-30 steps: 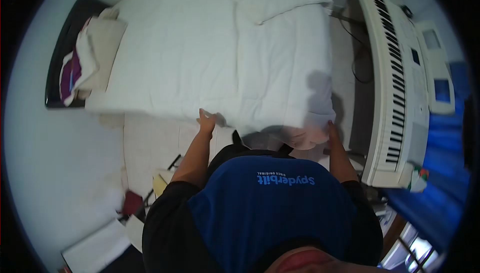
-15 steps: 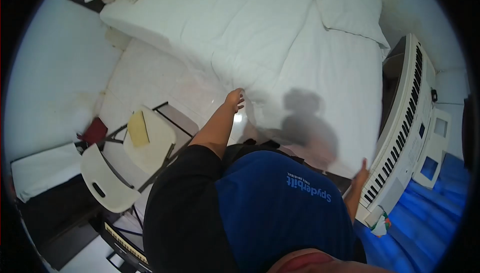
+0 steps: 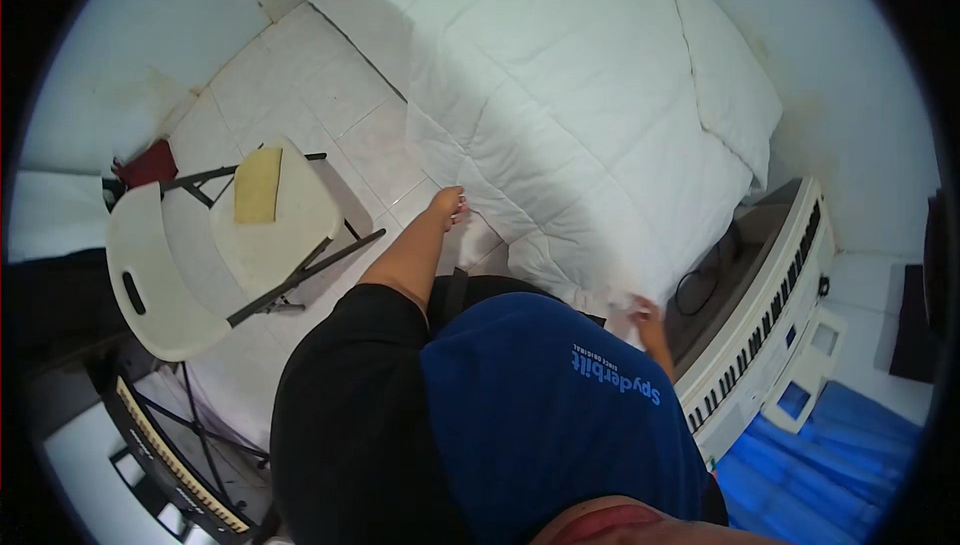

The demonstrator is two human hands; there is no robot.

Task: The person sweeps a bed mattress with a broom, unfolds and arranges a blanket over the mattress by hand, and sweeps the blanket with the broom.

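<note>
A white quilted comforter (image 3: 560,115) lies over the bed and hangs down its near side. My left hand (image 3: 453,207) is at the comforter's left hanging edge, fingers curled closed on the fabric. Toward the near right corner, my right hand (image 3: 645,317) is closed on the comforter's edge, its fingertips slightly blurred. Part of the fabric between the hands is hidden behind my body.
An electronic keyboard (image 3: 765,335) stands close on my right, with blue fabric (image 3: 830,445) beyond it. At left is a folding chair (image 3: 285,240) with a yellow cloth (image 3: 258,185) on its seat. A second keyboard (image 3: 175,450) is at lower left.
My view has shifted. My right hand has come inward from beside the keyboard, and the comforter's near right edge has moved with it. My left hand stays at the left edge.
</note>
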